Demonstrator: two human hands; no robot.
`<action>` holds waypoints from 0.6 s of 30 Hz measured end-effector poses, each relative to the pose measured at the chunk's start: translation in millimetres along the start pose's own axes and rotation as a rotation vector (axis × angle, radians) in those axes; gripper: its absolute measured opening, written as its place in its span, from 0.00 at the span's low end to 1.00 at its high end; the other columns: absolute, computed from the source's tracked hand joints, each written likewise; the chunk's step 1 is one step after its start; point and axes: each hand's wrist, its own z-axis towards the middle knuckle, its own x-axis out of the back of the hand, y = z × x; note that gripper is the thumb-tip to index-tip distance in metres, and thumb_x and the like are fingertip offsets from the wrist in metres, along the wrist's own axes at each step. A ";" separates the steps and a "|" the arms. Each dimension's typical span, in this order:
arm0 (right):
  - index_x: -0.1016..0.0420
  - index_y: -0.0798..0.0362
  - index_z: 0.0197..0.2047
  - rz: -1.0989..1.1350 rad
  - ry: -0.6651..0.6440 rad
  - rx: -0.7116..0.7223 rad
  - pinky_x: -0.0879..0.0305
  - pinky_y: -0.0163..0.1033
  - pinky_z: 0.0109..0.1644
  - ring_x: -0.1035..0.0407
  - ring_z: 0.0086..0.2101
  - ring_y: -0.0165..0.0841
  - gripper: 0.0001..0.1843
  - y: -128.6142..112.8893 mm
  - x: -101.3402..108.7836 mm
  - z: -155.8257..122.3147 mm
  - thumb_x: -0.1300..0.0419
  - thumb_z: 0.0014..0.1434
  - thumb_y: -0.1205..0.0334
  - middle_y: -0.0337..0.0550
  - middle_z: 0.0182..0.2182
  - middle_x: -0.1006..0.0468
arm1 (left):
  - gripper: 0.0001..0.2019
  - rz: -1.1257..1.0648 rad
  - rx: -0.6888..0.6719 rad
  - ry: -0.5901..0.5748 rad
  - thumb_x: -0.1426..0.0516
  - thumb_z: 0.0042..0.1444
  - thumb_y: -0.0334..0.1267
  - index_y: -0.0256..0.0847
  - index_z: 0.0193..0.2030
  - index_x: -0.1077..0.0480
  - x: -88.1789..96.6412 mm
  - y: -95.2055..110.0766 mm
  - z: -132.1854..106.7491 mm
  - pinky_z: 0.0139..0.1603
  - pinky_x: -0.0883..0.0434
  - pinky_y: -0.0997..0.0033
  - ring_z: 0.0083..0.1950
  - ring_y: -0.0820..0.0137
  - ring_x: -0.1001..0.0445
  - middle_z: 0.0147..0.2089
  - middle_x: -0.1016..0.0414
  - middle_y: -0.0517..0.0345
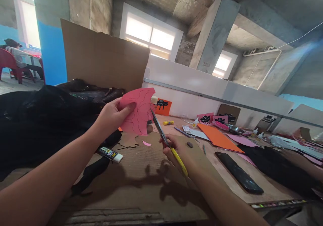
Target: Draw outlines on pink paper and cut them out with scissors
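Pink paper [140, 113] is held up above the cardboard [136, 160], its left side pinched by the left hand [114, 116]; scissors [163, 138] are gripped by the right hand [180, 147], their long axis slanted up and leftward to the paper's right edge. Some left fingers are hidden behind it, and whether the blades touch it cannot be told.

Pink paper [141, 114], line-marked, stands upright — yellow-handled scissors [162, 132] slant at its edge.

Cardboard [137, 168], black phone [239, 173] on table [271, 191]
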 end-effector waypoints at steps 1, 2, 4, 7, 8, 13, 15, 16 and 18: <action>0.21 0.49 0.46 0.005 -0.003 -0.003 0.42 0.38 0.37 0.27 0.37 0.39 0.13 -0.6 0.4 -0.2 0.43 0.60 0.61 0.42 0.37 0.17 | 0.21 -0.003 0.002 -0.001 0.39 0.54 0.57 0.41 0.42 0.25 -0.1 0.1 -0.1 0.29 0.29 0.73 0.32 0.65 0.25 0.35 0.21 0.56; 0.22 0.49 0.47 0.016 -0.011 -0.005 0.42 0.38 0.36 0.27 0.37 0.39 0.13 -1.0 0.7 -0.4 0.43 0.60 0.61 0.42 0.38 0.17 | 0.20 -0.006 0.004 -0.002 0.39 0.55 0.57 0.41 0.42 0.25 -0.2 0.1 -0.1 0.29 0.29 0.73 0.32 0.65 0.25 0.35 0.20 0.56; 0.22 0.48 0.48 0.040 -0.027 -0.011 0.42 0.37 0.36 0.27 0.36 0.38 0.14 -1.0 1.1 -0.9 0.43 0.60 0.61 0.41 0.37 0.18 | 0.20 -0.004 -0.001 0.004 0.39 0.55 0.56 0.41 0.42 0.25 -0.4 0.3 0.0 0.29 0.29 0.72 0.32 0.64 0.25 0.36 0.20 0.55; 0.22 0.48 0.46 0.039 -0.016 0.004 0.44 0.36 0.35 0.28 0.35 0.37 0.12 0.5 0.9 -1.0 0.43 0.60 0.61 0.39 0.36 0.18 | 0.20 0.018 -0.003 0.020 0.39 0.54 0.55 0.41 0.42 0.24 -0.6 0.1 0.2 0.30 0.27 0.71 0.33 0.63 0.23 0.37 0.19 0.55; 0.22 0.48 0.45 0.029 -0.010 0.010 0.45 0.36 0.35 0.28 0.35 0.36 0.12 1.6 0.4 -0.7 0.43 0.60 0.61 0.39 0.35 0.19 | 0.20 0.022 -0.002 0.022 0.39 0.54 0.55 0.41 0.42 0.24 -0.5 -0.2 0.4 0.30 0.27 0.71 0.34 0.62 0.23 0.37 0.19 0.54; 0.23 0.46 0.46 -0.003 0.031 0.050 0.46 0.37 0.35 0.28 0.35 0.36 0.13 9.9 -3.7 0.3 0.43 0.59 0.61 0.36 0.34 0.19 | 0.21 0.000 -0.006 -0.004 0.39 0.55 0.56 0.40 0.44 0.25 0.5 -3.3 1.6 0.33 0.26 0.71 0.36 0.62 0.22 0.40 0.18 0.54; 0.23 0.46 0.47 0.000 0.040 0.080 0.45 0.37 0.35 0.27 0.35 0.35 0.13 12.1 -5.0 -0.2 0.44 0.61 0.60 0.36 0.35 0.19 | 0.22 0.008 -0.009 -0.009 0.39 0.55 0.57 0.40 0.45 0.25 0.4 -3.6 1.6 0.32 0.27 0.72 0.36 0.63 0.22 0.40 0.19 0.54; 0.24 0.47 0.47 0.011 0.037 0.093 0.45 0.37 0.36 0.27 0.35 0.35 0.13 12.5 -5.4 -0.6 0.45 0.62 0.60 0.36 0.35 0.18 | 0.22 0.010 -0.012 -0.015 0.39 0.55 0.57 0.40 0.45 0.25 0.1 -3.3 1.4 0.32 0.27 0.73 0.36 0.63 0.22 0.40 0.19 0.54; 0.25 0.50 0.47 0.031 0.032 0.106 0.43 0.36 0.36 0.27 0.34 0.34 0.13 12.1 -5.7 -1.2 0.46 0.63 0.60 0.38 0.35 0.19 | 0.23 0.005 -0.015 -0.037 0.39 0.55 0.58 0.40 0.45 0.24 -1.4 -2.1 0.6 0.31 0.27 0.72 0.35 0.63 0.22 0.40 0.18 0.54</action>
